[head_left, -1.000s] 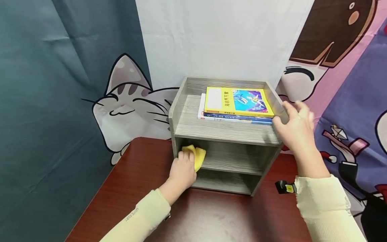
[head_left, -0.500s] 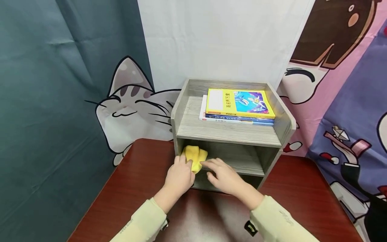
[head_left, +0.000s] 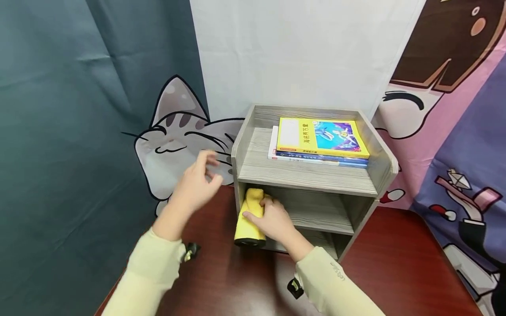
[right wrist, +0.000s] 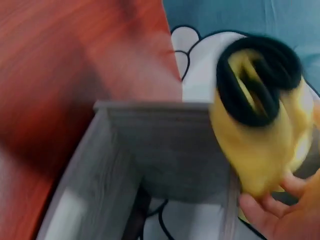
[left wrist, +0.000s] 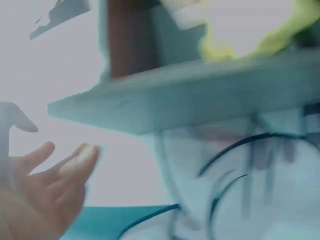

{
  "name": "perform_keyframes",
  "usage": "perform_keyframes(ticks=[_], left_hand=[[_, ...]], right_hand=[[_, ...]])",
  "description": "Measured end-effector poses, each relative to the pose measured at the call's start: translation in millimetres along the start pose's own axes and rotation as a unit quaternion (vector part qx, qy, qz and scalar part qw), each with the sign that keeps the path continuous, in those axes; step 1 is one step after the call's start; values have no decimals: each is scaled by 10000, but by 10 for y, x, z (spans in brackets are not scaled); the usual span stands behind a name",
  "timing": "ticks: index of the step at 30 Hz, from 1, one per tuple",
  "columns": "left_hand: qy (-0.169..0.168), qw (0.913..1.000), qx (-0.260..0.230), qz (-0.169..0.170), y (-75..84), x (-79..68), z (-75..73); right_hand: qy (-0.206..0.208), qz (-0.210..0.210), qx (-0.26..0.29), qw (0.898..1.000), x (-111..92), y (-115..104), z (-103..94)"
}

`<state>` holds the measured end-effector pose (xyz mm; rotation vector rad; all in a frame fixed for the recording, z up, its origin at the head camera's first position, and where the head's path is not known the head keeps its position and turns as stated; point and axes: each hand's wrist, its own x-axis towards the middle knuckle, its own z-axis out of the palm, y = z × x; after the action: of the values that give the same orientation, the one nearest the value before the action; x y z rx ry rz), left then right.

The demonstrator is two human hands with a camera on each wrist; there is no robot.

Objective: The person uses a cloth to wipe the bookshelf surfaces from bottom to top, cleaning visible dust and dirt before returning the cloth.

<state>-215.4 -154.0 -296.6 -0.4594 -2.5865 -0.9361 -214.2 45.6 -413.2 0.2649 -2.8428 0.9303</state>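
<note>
My right hand (head_left: 277,221) grips a yellow cloth (head_left: 249,224) at the left end of the middle compartment of a grey wooden shelf (head_left: 306,181). The cloth hangs out past the compartment's front edge. In the right wrist view, its rolled dark edge (right wrist: 247,112) shows, with the fingertips (right wrist: 257,212) at the cloth's lower side. My left hand (head_left: 196,184) is off the cloth, raised just left of the shelf's side panel, fingers loosely bent around nothing. The left wrist view is blurred, but that hand (left wrist: 55,185) appears apart from the panel.
A stack of books (head_left: 322,138), a yellow one on top, lies on the shelf's upper level. The shelf stands on a reddish-brown table (head_left: 399,259). Printed curtains (head_left: 312,52) hang close behind.
My right hand has come from the shelf's upper right side to the cloth and taken hold of it. My left hand has let go and moved up and left.
</note>
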Motion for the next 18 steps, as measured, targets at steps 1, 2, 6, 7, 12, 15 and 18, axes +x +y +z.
perform_keyframes(ticks=[1, 2, 6, 7, 12, 15, 18], left_hand=[[-286, 9994, -200, 71, 23, 77, -78], [-638, 9972, -378, 136, 49, 156, -140], [-1796, 9808, -577, 487, 193, 427, -203], [-2004, 9767, -521, 558, 223, 477, -189], [-2385, 9674, 228, 815, 305, 591, -34], [-2247, 9682, 645, 888, 298, 573, 29], [-2101, 9695, 857, 928, 274, 549, 31]], right_hand=[[84, 61, -48, 9999, 4, -32, 45], [146, 95, -78, 9998, 9, -63, 88], [279, 80, -506, 9983, 24, -137, 171], [267, 66, -663, 9974, 26, -148, 182], [509, -130, -1081, 9928, -27, -194, 298], [727, -187, -757, 9943, -60, -213, 360], [773, -69, -170, 9968, -63, -223, 366]])
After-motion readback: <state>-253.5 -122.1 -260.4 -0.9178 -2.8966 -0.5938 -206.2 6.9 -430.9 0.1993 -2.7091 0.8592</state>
